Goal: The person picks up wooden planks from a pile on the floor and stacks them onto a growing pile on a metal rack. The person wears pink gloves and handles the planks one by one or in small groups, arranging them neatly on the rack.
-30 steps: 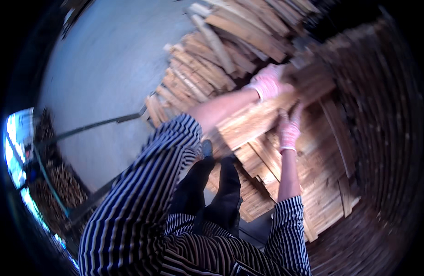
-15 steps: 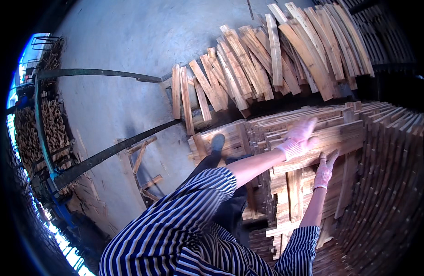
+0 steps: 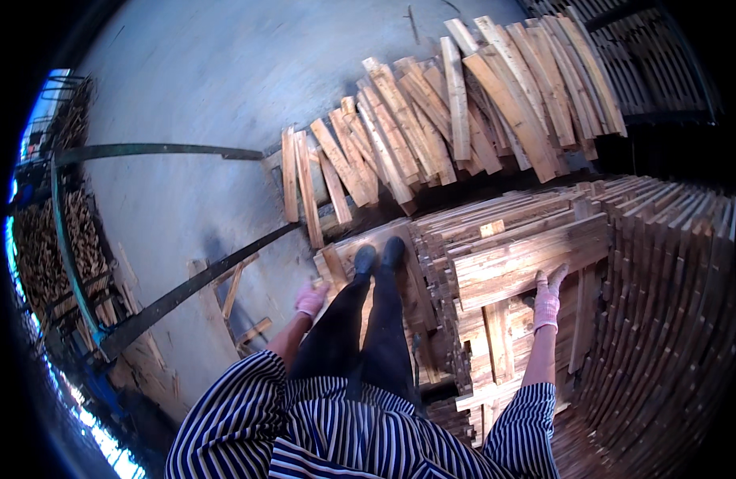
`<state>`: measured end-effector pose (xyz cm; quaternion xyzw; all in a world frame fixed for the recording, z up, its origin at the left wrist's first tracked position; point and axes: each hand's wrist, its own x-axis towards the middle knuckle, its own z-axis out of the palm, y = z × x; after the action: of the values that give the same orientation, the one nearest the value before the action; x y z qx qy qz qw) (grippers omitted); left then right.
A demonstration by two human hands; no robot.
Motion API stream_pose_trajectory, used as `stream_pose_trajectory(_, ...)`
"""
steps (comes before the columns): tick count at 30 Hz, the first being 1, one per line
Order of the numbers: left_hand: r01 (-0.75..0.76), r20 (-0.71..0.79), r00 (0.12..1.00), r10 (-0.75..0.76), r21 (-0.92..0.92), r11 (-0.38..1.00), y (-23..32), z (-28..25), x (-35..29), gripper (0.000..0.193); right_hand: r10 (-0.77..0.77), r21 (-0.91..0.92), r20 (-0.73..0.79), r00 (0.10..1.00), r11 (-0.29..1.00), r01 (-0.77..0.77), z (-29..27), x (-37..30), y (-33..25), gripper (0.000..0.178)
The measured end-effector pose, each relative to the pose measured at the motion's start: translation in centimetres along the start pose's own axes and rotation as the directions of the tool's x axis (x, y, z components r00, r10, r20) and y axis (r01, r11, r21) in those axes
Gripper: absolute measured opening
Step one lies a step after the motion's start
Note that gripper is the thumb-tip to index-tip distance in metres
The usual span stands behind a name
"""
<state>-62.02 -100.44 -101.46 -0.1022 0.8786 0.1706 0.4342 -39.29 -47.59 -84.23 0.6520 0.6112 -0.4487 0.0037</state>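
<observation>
My right hand [image 3: 547,298], in a pale pink work glove, reaches over a stack of wooden boards. Its visible fingers are stretched out and touch the lower edge of a wide wooden board [image 3: 531,259] on top. My left hand [image 3: 309,299], gloved alike, hangs beside my left leg, apart from the stack; blur hides how its fingers are set. Under the wide board a narrow upright slat [image 3: 498,342] and a crosswise slat [image 3: 486,396] show.
Many loose planks [image 3: 416,132] lie in a row beyond the stack. Dense board stacks [image 3: 671,295] rise at the right. My shoes [image 3: 365,259] are on boards. A dark metal rail [image 3: 200,279] crosses the concrete floor [image 3: 176,207] at the left; a wooden frame [image 3: 232,289] lies beside it.
My left hand has left the wide board and swung left to beside my leg. My right hand stays at the board's edge. The view has shifted slightly, and both shoes now show.
</observation>
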Motion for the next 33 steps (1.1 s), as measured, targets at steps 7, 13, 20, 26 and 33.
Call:
stream_pose_trajectory(7, 0.146, -0.477, 0.701, -0.530, -0.631, 0.762, -12.1, -13.5, 1.3, 0.097, -0.051, 0.006, 0.024, 0.998, 0.999, 0.051, -0.2, 1.2, 1.9, 0.086)
stream_pose_trajectory(13, 0.114, -0.243, 0.736, -0.631, -0.875, 0.470, -13.0, -26.0, 2.4, 0.078, -0.066, 0.012, 0.003, 0.998, 0.998, 0.066, 1.2, 1.2, 1.1, 0.085)
stream_pose_trajectory(20, -0.007, -0.383, 0.715, -0.585, -0.841, 0.541, -10.4, -23.5, 1.3, 0.072, -0.115, 0.012, -0.043, 0.992, 0.993, 0.115, 1.4, 1.7, 1.9, 0.084)
stream_pose_trajectory(26, -0.020, -0.409, 0.813, -0.415, -0.732, 0.681, -12.8, -24.7, 1.7, 0.075, -0.014, -0.002, -0.105, 0.994, 1.000, 0.014, 2.8, 0.1, 0.7, 0.079)
stream_pose_trajectory(33, -0.352, -0.278, 0.929, 0.245, -0.456, 0.817, -24.1, -25.6, 10.7, 0.061, -0.481, -0.836, -0.382, 0.789, 0.544, -0.073, 1.0, 1.5, 3.8, 0.060)
